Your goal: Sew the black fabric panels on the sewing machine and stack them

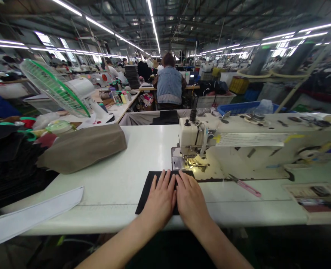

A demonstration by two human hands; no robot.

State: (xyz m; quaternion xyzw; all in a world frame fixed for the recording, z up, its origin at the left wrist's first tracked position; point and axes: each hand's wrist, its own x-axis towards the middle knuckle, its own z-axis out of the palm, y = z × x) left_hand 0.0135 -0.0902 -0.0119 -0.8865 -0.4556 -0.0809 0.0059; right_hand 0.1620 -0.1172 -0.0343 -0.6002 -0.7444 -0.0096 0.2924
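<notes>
A black fabric piece [145, 191] lies at the front edge of the white table, just before the sewing machine [249, 157]. My left hand [161, 198] rests flat on it, palm down with the fingers stretched forward. Beside it, almost touching, my right hand [191, 198] also lies flat over the fabric's right part. Both hands are open, and they hide much of the piece. The fingertips point toward the lit needle area [192, 162], a short way ahead. Pink-handled scissors [245, 185] lie to the right of my right hand.
On the left are a folded brown fabric bundle [86, 147], a white strip [39, 213], black fabric stacks [11, 160] and a fan [61, 89]. A small parts tray [318, 216] sits at the right. Ahead, a person in a denim vest [169, 86] sits facing away.
</notes>
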